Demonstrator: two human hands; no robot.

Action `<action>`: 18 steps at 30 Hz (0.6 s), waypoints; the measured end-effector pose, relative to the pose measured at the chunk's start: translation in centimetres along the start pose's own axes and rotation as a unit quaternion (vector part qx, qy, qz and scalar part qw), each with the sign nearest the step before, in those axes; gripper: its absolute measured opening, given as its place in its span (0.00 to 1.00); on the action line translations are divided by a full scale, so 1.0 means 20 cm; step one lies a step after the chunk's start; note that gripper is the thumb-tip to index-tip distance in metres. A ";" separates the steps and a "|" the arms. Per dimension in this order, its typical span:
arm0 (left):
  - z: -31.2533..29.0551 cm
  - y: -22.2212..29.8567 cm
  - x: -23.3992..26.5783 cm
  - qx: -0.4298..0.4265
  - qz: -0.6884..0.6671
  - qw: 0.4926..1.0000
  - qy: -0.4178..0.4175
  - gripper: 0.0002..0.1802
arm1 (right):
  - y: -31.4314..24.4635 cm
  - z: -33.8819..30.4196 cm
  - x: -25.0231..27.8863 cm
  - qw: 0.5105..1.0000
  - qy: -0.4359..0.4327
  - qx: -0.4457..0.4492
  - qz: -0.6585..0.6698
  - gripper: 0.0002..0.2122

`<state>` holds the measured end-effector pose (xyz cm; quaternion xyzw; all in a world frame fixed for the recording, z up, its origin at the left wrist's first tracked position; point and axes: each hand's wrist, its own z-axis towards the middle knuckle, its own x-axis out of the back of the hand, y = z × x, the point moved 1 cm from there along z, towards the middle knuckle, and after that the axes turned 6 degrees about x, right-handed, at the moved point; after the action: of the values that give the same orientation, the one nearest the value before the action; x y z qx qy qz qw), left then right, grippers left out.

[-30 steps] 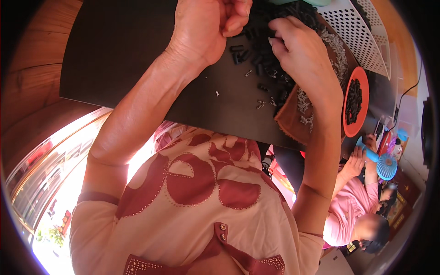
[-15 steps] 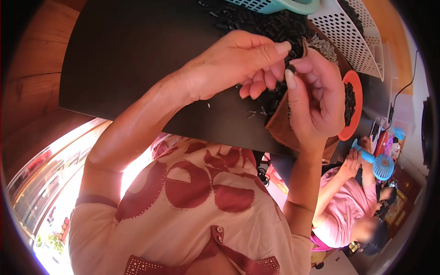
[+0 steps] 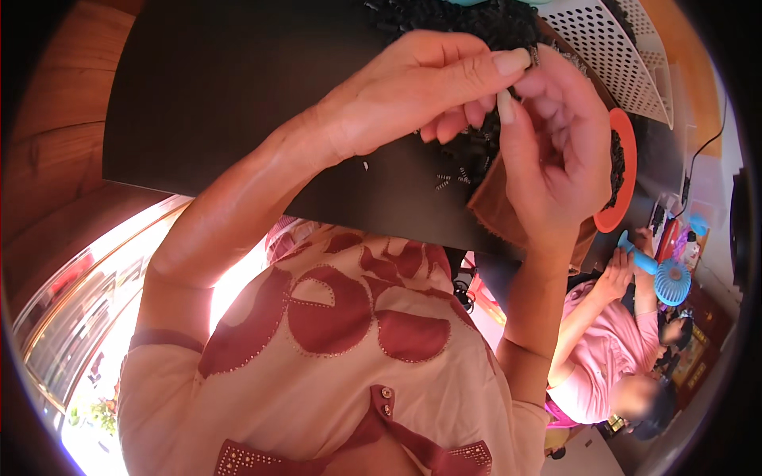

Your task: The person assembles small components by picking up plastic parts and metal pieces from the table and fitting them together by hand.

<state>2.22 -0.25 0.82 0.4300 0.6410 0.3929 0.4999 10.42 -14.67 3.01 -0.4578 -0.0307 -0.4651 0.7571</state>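
My left hand [image 3: 436,87] and my right hand [image 3: 559,147] meet fingertip to fingertip above the table. The left thumb and forefinger are pinched together, with what looks like a small metal spring [image 3: 535,55] at their tips. My right thumb and forefinger close round a small black part, now mostly hidden by the fingers. Below the hands, a few loose springs [image 3: 443,182] lie on the dark table [image 3: 238,103]. A heap of small black parts [image 3: 460,22] spreads behind them. Under my right hand lies a brown cloth [image 3: 500,202].
An orange bowl [image 3: 627,170] holding dark pieces stands right of my hand. At the back are a white perforated basket [image 3: 607,51] and a teal basket's edge. Farther right, a person in pink [image 3: 599,341] sits near a blue hand fan [image 3: 672,282].
Both hands have risen slightly away from me and to the right in view. My left fingertips have come up against the right ones, covering the black part. The whole view has shifted a little.
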 end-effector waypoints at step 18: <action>0.03 -0.01 0.06 -0.002 -0.270 0.961 0.057 0.20 | -0.02 -0.06 -0.06 0.967 -0.214 0.019 -0.138 0.07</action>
<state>2.53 0.95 0.19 0.2169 0.7600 0.2684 0.5508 9.02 -14.77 2.08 -0.5239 -0.2639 -0.4556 0.6696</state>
